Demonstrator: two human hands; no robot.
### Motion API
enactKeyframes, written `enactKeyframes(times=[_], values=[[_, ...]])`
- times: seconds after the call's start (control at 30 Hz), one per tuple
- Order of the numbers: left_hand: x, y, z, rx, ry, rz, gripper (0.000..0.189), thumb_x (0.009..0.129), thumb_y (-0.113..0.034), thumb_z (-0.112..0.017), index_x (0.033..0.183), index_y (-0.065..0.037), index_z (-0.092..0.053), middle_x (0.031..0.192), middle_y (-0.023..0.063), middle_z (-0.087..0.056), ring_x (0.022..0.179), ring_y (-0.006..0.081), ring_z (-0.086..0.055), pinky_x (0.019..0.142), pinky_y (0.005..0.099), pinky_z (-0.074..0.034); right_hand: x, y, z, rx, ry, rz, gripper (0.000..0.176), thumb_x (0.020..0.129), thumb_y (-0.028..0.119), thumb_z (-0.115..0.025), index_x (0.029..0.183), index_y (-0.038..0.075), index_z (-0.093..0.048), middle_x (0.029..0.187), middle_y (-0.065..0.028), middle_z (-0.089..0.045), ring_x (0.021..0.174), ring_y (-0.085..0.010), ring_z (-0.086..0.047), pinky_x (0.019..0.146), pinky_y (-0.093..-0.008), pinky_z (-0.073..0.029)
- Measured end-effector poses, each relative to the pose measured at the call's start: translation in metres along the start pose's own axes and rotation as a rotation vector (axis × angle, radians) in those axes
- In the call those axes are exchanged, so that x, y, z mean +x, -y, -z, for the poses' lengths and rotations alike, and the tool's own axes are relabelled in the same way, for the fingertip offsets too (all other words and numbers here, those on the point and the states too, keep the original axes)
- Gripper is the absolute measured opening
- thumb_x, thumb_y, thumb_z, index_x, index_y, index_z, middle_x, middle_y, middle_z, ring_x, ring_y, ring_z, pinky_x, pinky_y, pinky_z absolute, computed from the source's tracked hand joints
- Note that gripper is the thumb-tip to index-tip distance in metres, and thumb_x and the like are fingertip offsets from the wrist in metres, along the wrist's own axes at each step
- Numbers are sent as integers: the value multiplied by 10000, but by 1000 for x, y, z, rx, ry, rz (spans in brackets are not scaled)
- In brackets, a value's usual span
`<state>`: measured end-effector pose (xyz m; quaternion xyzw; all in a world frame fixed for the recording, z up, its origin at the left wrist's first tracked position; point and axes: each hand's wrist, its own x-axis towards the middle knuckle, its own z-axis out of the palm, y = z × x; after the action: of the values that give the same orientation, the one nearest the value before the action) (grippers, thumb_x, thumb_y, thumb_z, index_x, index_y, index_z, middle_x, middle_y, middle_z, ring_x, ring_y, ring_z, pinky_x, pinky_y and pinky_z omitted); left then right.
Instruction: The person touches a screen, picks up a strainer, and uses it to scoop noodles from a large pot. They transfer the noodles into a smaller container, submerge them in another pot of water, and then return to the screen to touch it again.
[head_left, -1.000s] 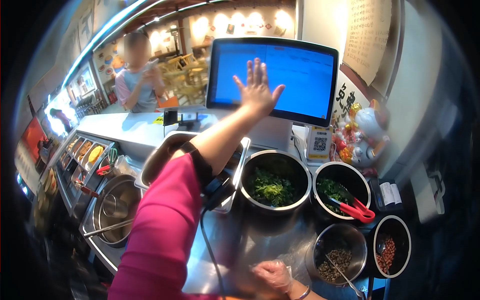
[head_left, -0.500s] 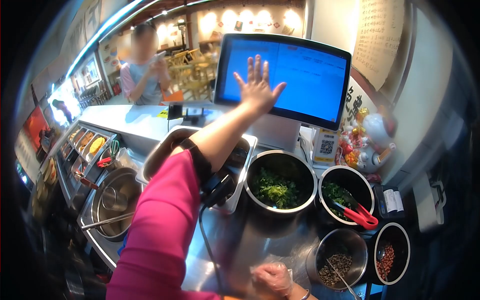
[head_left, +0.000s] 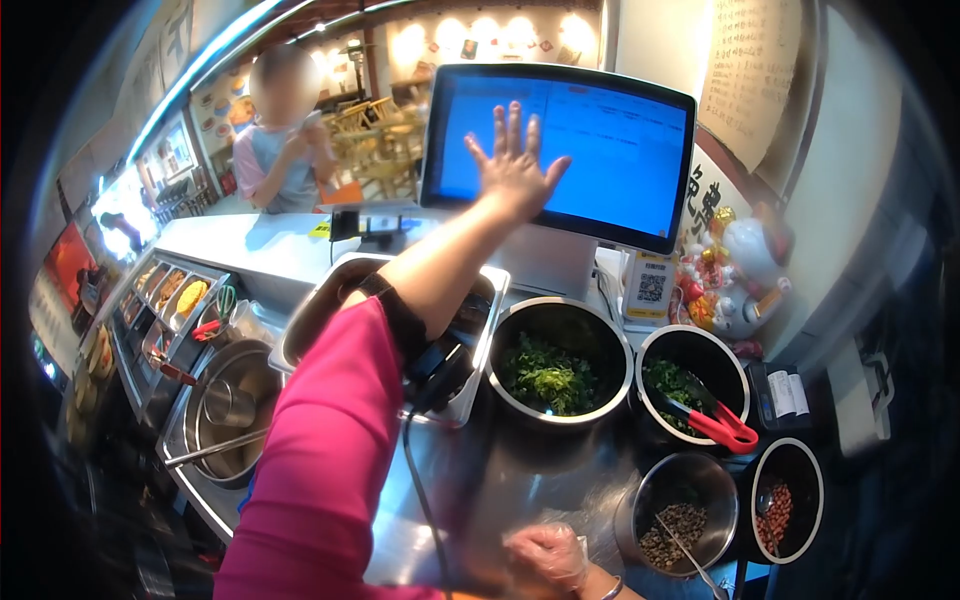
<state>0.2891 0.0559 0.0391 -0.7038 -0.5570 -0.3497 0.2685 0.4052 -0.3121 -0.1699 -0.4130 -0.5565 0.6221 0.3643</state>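
My left hand [head_left: 518, 172] is raised at the end of a pink sleeve, its fingers spread wide in front of the blue screen of a monitor [head_left: 620, 150]. Back of the hand faces me, and the fingertips overlap the upper half of the screen. Low in the view, my right hand [head_left: 550, 553] wears a clear plastic glove and is curled closed over the steel counter [head_left: 500, 480]. Its fingers hide whatever may be inside. Just right of it stands a steel pot [head_left: 628, 520] with chopped brown bits and a spoon.
Black tubs hold chopped greens [head_left: 550, 375], more greens with red-handled tongs [head_left: 725, 430], and peanuts [head_left: 775, 515]. Steel trays and a ladle pot [head_left: 270, 375] stand left. A cable [head_left: 425, 500] crosses the counter. Across the white counter [head_left: 250, 240] stands a person [head_left: 285, 165].
The view has shifted slightly. My left hand stays spread before the screen, and my right hand remains curled low over the counter.
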Motion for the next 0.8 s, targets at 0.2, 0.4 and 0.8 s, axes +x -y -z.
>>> enactKeyframes(times=[0.2,0.4,0.8], values=[[-15,-10,16,-148,-298,-133,579,800,-468,-414,1231,-87,-342,1340,137,-192,1261,287,-107,965,536,-75,-1,2,0,14,-6,14,127,796,97,-544,785,-12,-608,637,-37,-577,568,-87,-522,524,-204,-433],[-31,-18,34,-349,-156,-534,137,718,-177,-542,600,-107,-534,618,25,-557,570,199,-562,516,309,-433,2,3,1,-65,11,78,123,788,98,-550,779,-10,-608,636,-43,-579,565,-90,-523,525,-204,-433],[-38,-16,28,-173,-5,-504,421,782,-261,-490,1157,-79,-432,497,66,-537,419,215,-530,408,313,-414,0,4,1,-74,16,58,131,798,101,-537,788,-14,-598,631,-37,-568,569,-83,-518,520,-195,-423]])
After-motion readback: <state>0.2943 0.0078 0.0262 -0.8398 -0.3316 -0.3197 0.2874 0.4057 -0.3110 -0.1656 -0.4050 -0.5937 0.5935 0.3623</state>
